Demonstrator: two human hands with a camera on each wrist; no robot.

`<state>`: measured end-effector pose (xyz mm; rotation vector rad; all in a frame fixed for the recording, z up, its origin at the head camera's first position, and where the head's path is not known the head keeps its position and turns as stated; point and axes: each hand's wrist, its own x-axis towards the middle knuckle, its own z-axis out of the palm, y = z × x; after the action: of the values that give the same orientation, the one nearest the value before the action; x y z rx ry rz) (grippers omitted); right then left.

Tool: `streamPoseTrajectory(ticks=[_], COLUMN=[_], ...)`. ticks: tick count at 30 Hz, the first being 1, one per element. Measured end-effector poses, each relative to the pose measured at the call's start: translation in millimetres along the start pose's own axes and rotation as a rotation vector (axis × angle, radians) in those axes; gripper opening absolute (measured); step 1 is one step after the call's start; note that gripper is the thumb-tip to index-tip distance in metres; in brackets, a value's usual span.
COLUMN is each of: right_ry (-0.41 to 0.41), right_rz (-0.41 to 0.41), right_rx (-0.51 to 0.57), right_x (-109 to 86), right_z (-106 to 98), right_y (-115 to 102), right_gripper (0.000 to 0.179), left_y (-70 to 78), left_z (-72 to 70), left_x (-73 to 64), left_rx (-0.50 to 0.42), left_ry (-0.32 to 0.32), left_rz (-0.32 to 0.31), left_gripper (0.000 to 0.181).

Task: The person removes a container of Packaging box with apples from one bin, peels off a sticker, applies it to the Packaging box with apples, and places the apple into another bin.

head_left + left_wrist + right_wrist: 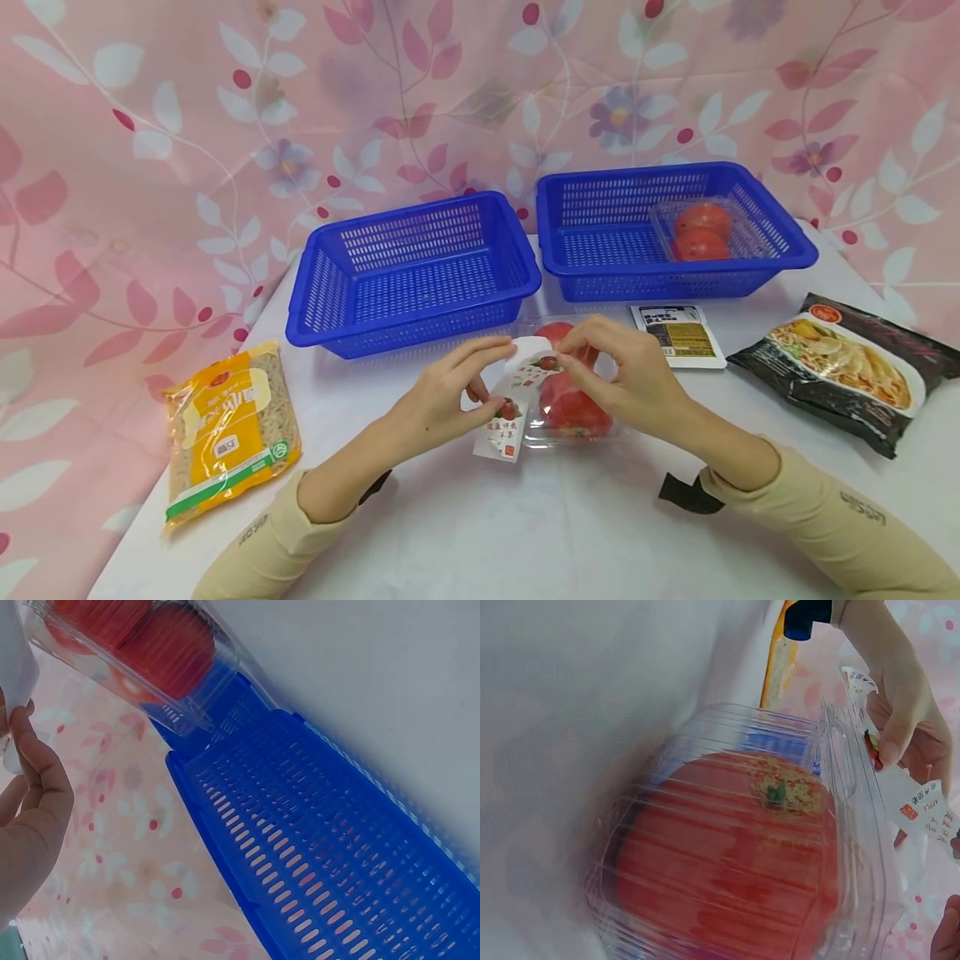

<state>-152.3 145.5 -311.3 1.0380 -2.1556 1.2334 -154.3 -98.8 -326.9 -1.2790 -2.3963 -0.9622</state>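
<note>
A white paper strip of labels (497, 435), printed with red apples and writing, hangs between both hands in the head view. My left hand (442, 396) pinches its left side between thumb and fingers. With thumb and fingertips, my right hand (637, 375) pinches the strip's upper right part. Behind and below the strip, a clear plastic box (536, 439) of large red fruit (573, 408) lies on the table. The right wrist view shows the box (855, 825) close up, its lid on, and the left hand (911, 712) at the strip.
Two blue baskets (412, 337) stand behind; the right basket (675, 271) holds another clear box of red fruit (703, 221). A yellow bag (232, 433) lies at left. To the right are a flat white packet (678, 336) and a black noodle bag (847, 367).
</note>
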Motion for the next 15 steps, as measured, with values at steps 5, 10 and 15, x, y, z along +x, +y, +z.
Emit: streamPoseTrajectory(ticks=[5, 10, 15], right_ry=[0.015, 0.007, 0.007], right_rz=[-0.002, 0.006, 0.011], right_rx=[-0.002, -0.013, -0.018], right_x=[0.1, -1.7, -2.6], right_z=[-2, -3, -4], right_y=[2, 6, 9], right_gripper=[0.023, 0.022, 0.021], left_y=[-5.0, -10.9, -17.0], left_z=[-0.3, -1.9, -4.1], left_x=[-3.8, -7.9, -12.3], left_rx=[0.036, 0.058, 0.059], left_ry=[-0.012, -0.032, -0.057], left_rz=[-0.064, -0.153, -0.23], left_gripper=[0.062, 0.064, 0.064])
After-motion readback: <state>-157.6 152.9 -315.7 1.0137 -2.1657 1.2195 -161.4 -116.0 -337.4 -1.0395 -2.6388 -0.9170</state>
